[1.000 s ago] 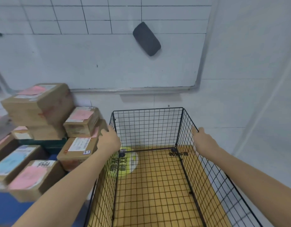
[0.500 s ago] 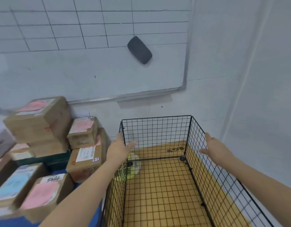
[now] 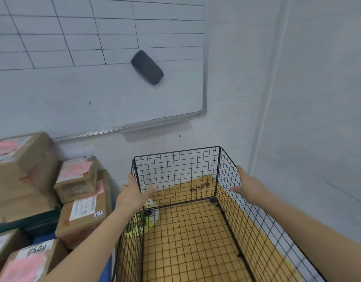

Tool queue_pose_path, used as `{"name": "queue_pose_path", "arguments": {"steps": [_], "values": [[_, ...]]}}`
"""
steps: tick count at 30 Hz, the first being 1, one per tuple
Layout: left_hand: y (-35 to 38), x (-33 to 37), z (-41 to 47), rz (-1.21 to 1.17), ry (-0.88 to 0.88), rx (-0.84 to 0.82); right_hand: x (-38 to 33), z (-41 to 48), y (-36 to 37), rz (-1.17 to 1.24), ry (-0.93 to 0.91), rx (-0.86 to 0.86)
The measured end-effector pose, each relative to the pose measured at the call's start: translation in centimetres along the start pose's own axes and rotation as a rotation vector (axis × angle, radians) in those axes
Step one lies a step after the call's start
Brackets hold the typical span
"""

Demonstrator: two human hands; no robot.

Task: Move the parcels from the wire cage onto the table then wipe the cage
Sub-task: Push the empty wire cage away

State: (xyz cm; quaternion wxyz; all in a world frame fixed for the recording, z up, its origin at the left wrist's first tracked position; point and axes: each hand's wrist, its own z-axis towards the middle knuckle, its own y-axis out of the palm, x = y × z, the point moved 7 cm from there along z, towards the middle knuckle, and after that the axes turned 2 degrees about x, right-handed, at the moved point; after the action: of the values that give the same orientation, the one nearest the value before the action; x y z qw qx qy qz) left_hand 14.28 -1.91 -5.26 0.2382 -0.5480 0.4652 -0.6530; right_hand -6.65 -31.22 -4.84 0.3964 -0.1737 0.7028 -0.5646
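The black wire cage stands open-topped in the room's corner, with nothing inside; yellow tiled flooring shows through its mesh. My left hand is at the top edge of the cage's left wall, fingers straight and thumb spread over the inside. Over on the right wall's top edge, my right hand also has its fingers straight. Neither hand holds anything. Brown cardboard parcels with pink and white labels are stacked left of the cage: a big one, a small one, one under it and one at the bottom left.
A whiteboard with a dark eraser hangs on the wall behind. A dark green crate sits under the parcel stack. A white and yellow round object lies just outside the cage's back left corner. Walls close in on the right.
Both hands gripped the cage's top edges a second ago; their fingers are now straightened and loose at the edges. The view has tilted upward.
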Motion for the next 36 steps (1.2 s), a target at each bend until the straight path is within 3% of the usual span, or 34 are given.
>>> {"name": "queue_pose_path", "arguments": {"steps": [13,20,24,36], "values": [[-0.3,-0.1,-0.5,0.060,0.051,-0.009,0.5,-0.4,-0.4,-0.062,-0.086,0.042],[-0.5,0.5,-1.6,0.077,0.040,-0.060,1.2,0.0,0.7,-0.042,-0.028,-0.075],[-0.7,1.0,-2.2,0.096,0.036,-0.079,0.5,-0.5,-0.1,-0.107,-0.086,-0.093],[-0.8,1.2,-2.5,0.112,0.092,-0.031,1.5,-3.4,-1.3,-0.198,-0.009,0.050]]}}
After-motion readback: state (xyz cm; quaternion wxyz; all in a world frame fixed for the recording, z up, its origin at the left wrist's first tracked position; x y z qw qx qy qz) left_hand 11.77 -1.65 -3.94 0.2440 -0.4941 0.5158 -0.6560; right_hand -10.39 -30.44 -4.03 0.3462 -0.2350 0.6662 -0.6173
